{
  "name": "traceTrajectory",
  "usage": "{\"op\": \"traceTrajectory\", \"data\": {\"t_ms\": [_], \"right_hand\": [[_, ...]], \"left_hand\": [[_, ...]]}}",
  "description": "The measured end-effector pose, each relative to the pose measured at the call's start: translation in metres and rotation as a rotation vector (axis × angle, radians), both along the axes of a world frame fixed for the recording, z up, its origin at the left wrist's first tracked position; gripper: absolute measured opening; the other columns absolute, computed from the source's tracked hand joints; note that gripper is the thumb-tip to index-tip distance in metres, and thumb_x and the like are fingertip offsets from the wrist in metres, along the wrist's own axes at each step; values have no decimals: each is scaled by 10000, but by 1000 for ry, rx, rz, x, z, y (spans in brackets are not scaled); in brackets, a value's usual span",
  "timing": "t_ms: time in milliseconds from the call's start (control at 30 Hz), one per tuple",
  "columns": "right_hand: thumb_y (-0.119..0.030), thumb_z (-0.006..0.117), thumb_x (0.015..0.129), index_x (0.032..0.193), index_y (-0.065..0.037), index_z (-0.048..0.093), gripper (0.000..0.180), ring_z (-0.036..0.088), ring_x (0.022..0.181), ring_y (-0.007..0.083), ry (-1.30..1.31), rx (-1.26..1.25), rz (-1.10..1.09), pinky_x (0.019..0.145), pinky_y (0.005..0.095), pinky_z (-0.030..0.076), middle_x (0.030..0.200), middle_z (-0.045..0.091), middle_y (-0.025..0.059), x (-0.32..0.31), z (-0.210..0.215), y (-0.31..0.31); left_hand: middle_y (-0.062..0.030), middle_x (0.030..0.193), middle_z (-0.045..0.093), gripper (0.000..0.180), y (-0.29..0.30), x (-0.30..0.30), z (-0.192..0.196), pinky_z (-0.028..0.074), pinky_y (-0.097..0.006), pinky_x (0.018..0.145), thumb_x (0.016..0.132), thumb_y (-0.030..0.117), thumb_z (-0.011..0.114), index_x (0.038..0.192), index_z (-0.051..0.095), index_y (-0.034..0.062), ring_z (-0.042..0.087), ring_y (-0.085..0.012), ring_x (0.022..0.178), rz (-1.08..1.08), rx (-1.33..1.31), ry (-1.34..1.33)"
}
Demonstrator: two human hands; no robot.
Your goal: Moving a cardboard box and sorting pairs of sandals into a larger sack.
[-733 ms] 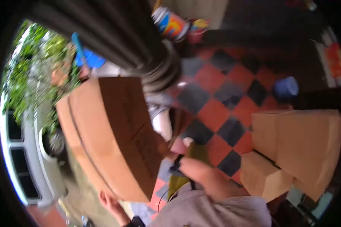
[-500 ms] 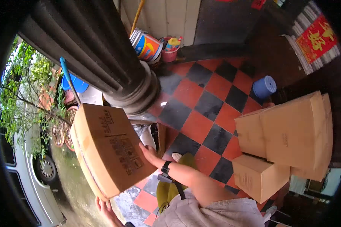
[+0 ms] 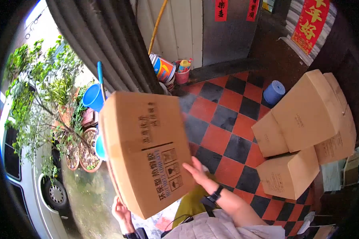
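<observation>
A brown cardboard box (image 3: 145, 119) with dark printing and small handling symbols is held up in front of me, tilted, left of the middle. My left hand (image 3: 123, 213) grips its lower left edge, fingers curled against the side. On the lower right side, my right hand (image 3: 198, 173) presses with its fingers against the printed face's edge; a dark band is on that wrist. The underside of the box and part of the fingers are hidden.
To the right stand several cardboard boxes, a large one (image 3: 307, 115) and a smaller one (image 3: 289, 175) among them. A blue round stool (image 3: 274, 92) is behind them on red-and-black floor tiles (image 3: 223, 139). Leftward are a dark fluted column (image 3: 107, 47), potted plants (image 3: 90, 157) and a vehicle (image 3: 32, 207).
The box has swung to the right and stands more upright, with its printed face turned more toward me. Both hands have moved right with it, and the view has shifted.
</observation>
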State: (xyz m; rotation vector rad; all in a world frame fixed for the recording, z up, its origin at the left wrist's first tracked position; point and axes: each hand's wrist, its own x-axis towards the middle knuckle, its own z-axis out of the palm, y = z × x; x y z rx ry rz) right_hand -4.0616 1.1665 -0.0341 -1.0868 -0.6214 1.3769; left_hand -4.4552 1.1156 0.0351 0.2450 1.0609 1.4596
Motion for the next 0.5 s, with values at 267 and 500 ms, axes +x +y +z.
{"op": "traceTrajectory", "data": {"t_ms": [267,500], "right_hand": [[-138,669,949,1275,-14,511,383,587,1071,123,-8,-8,-503,916,291,487,1187,628,37,40,72,-207],[-201,737,885,1145,-26,515,384,662,908,164,-472,-296,-1161,796,333,531,1008,693,95,67,56,-450]], "left_hand": [[-56,1308,615,461,3,30,-54,484,-465,963,933,368,603,1328,578,132,568,-247,1194,-797,-231,140],[-98,1027,693,461,-14,194,-85,525,-368,735,839,297,766,1213,650,55,650,-228,883,-1340,581,1357]]}}
